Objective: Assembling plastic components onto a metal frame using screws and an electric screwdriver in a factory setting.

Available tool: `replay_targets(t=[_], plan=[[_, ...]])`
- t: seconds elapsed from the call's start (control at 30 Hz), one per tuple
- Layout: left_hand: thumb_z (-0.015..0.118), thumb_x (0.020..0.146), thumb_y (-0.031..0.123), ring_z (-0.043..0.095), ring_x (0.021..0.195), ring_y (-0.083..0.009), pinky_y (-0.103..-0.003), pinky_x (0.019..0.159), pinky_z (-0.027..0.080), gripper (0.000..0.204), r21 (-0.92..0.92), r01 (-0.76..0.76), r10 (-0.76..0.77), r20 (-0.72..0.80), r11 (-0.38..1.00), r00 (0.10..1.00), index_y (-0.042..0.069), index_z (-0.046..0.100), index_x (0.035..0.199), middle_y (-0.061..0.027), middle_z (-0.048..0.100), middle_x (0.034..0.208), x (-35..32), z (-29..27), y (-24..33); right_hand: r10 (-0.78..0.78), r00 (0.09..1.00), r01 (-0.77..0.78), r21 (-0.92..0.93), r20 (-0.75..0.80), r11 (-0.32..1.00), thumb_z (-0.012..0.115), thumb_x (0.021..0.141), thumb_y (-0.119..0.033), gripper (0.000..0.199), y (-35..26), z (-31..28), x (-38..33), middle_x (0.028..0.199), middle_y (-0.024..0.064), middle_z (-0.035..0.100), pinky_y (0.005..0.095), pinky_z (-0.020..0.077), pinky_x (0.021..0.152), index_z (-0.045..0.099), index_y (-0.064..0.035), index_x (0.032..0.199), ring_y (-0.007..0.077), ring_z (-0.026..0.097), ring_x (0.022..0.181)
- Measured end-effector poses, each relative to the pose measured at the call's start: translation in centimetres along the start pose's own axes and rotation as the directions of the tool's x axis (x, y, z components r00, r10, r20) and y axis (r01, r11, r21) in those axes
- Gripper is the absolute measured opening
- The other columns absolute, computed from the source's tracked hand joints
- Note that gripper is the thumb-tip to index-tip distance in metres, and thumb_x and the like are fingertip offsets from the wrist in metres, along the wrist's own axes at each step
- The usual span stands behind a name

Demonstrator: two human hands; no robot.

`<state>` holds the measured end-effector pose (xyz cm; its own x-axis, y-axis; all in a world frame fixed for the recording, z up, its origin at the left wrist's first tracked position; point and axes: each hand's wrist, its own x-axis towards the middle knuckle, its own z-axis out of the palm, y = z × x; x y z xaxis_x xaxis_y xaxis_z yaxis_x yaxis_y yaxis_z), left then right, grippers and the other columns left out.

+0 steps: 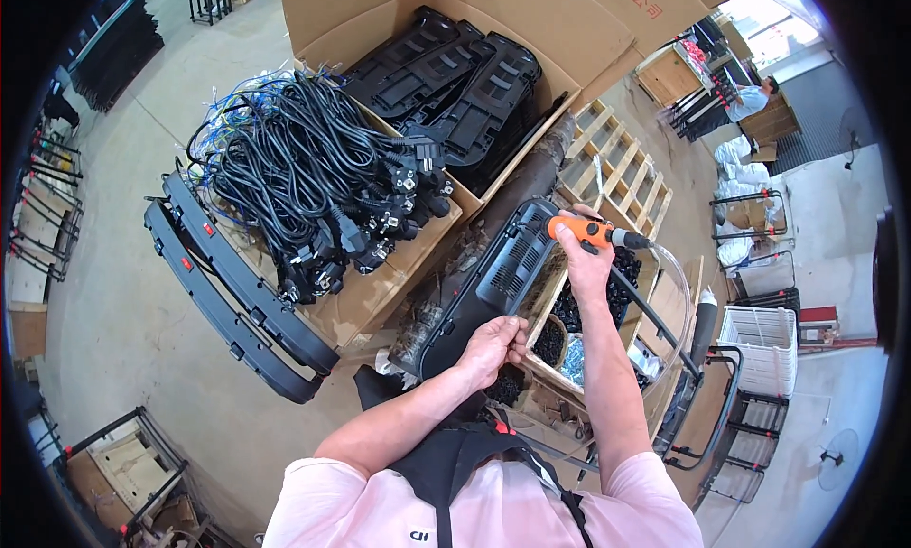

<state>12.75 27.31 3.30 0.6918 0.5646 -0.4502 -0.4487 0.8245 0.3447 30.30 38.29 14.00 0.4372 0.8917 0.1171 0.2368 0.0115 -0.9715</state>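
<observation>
Concrete workshop floor: right hand (586,254) grips an orange powered screwdriver (581,230) over a long black vented plastic panel (493,273); left hand (493,344) pinches its edge, fastening apparently unfinished.

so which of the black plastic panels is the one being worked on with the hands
The vented black panel lying by the parts tray: the left hand grips its near edge and the right hand holds an orange screwdriver over it. The others sit untouched in the cardboard box.

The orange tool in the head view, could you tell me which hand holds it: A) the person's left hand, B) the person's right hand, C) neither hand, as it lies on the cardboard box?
B: the right hand grips the orange tool above the black grilled panel, while the left hand rests at the panel's near edge.
</observation>
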Motion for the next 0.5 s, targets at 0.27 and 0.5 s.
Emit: replay_targets(t=[0.27, 0.5], plan=[[0.055, 0.113, 0.026, 0.068, 0.077, -0.0114, -0.025, 0.067, 0.059, 0.025, -0.103, -0.038, 0.026, -0.122, 0.994, 0.992, 0.005, 0.066, 0.119, -0.0017, 0.069, 0.092, -0.9, 0.9, 1.3, -0.029, 0.999, 0.032, -0.075, 0.044, 0.997, 0.082, 0.091, -0.010, 0.050, -0.3, 0.2, 0.5, 0.119, 0.0134, 0.075, 0.0348, 0.0534, 0.104, 0.061, 0.0003, 0.136, 0.0182, 0.070, 0.110], [0.057, 0.112, 0.025, 0.070, 0.075, -0.0117, -0.026, 0.069, 0.062, 0.024, -0.034, -0.015, 0.012, -0.089, 0.999, 0.996, 0.004, 0.067, 0.116, -0.0046, 0.072, 0.095, -0.8, 0.5, 1.3, -0.028, 0.991, 0.046, -0.140, 0.129, 0.989, 0.084, 0.088, -0.012, 0.050, -0.9, 0.6, 2.4, 0.116, 0.0133, 0.075, 0.0342, 0.0552, 0.101, 0.063, 0.0020, 0.131, 0.0187, 0.070, 0.109]])
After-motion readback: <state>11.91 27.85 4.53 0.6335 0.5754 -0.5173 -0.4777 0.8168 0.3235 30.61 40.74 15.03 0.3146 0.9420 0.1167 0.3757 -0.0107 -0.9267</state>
